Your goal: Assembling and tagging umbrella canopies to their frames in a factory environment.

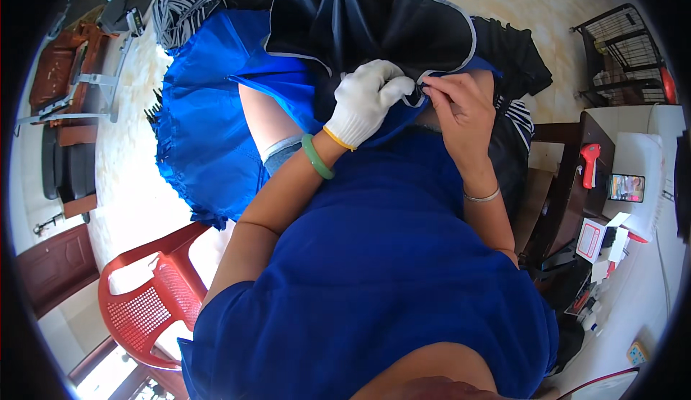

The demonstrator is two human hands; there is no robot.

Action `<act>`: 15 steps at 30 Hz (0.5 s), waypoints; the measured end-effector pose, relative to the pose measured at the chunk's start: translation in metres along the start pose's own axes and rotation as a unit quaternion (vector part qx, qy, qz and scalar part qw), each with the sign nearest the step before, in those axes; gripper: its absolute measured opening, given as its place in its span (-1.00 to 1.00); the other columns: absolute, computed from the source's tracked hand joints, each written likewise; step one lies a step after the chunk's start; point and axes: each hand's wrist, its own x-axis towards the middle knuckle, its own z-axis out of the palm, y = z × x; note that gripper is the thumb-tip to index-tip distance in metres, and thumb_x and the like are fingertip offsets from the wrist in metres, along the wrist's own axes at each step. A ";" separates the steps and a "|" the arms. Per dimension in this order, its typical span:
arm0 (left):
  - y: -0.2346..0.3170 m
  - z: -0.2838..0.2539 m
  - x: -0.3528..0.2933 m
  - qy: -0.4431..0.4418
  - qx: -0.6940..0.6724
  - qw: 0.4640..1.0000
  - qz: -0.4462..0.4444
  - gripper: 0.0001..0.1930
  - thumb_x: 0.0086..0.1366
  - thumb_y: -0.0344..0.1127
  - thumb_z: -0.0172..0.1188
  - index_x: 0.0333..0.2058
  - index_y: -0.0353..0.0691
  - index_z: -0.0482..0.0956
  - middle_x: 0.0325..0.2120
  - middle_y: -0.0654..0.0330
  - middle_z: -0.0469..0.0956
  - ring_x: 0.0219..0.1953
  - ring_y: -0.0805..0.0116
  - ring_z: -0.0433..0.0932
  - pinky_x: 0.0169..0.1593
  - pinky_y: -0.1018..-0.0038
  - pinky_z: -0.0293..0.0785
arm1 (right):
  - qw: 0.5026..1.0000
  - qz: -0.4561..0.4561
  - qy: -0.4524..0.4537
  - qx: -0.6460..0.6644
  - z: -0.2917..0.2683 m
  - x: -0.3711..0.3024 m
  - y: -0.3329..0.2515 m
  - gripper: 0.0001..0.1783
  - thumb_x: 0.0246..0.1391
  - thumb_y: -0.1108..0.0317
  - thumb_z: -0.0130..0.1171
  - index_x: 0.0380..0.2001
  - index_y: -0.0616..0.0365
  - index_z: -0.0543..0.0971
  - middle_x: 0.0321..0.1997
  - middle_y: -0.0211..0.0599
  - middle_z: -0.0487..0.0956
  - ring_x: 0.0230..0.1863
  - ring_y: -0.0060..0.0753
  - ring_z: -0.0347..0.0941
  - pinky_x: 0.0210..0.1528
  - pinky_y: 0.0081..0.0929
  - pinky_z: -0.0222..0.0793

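Across my lap lies a black, slightly shiny cloth piece [360,25] with light grey edging, over bright blue fabric [288,94]. My left hand [365,100], in a white knit glove with a yellow cuff, is closed on the near edge of the black cloth, thumb and fingers pinched together. Close beside it, my bare right hand [463,108] pinches a small dark bit at the edging, thumb against fingertip. A loop of the grey edging hangs between the two hands. Exactly what sits between the right fingertips is too small to make out.
A pile of blue cloth [209,112] spreads at my left, with black-and-grey striped bundles [183,11] beyond it. A red plastic chair [155,303] stands lower left. On the right are a dark wooden table [568,184], a red handheld tool [590,164], a phone [626,188] and a wire cage [622,51].
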 end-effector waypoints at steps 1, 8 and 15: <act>0.001 0.001 0.000 0.000 0.007 1.000 -0.005 -0.73 0.22 -0.18 0.07 -0.34 -0.27 0.59 -0.41 0.01 0.57 -0.32 0.07 0.56 -0.23 0.34 0.46 | 1.000 0.000 -0.001 0.000 0.000 0.000 0.000 -0.86 -0.02 0.58 0.21 -0.33 0.24 0.63 -0.39 -0.31 0.54 -0.46 -0.53 0.45 -0.43 -0.65 0.33; 0.001 0.001 0.002 -0.013 0.033 0.999 -0.012 -0.72 0.21 -0.14 0.07 -0.35 -0.25 0.60 -0.40 0.01 0.57 -0.31 0.05 0.56 -0.22 0.32 0.46 | 1.000 -0.012 0.001 -0.021 -0.004 0.001 -0.001 -0.86 -0.03 0.59 0.21 -0.34 0.23 0.63 -0.38 -0.32 0.53 -0.45 -0.50 0.46 -0.43 -0.63 0.33; 0.001 -0.002 0.004 -0.042 0.045 0.998 0.006 -0.71 0.21 -0.13 0.06 -0.35 -0.24 0.60 -0.40 0.02 0.57 -0.31 0.04 0.55 -0.22 0.31 0.45 | 1.000 -0.008 -0.007 -0.015 -0.008 -0.001 0.003 -0.85 -0.02 0.59 0.21 -0.33 0.21 0.64 -0.37 -0.34 0.52 -0.39 -0.54 0.42 -0.36 -0.68 0.31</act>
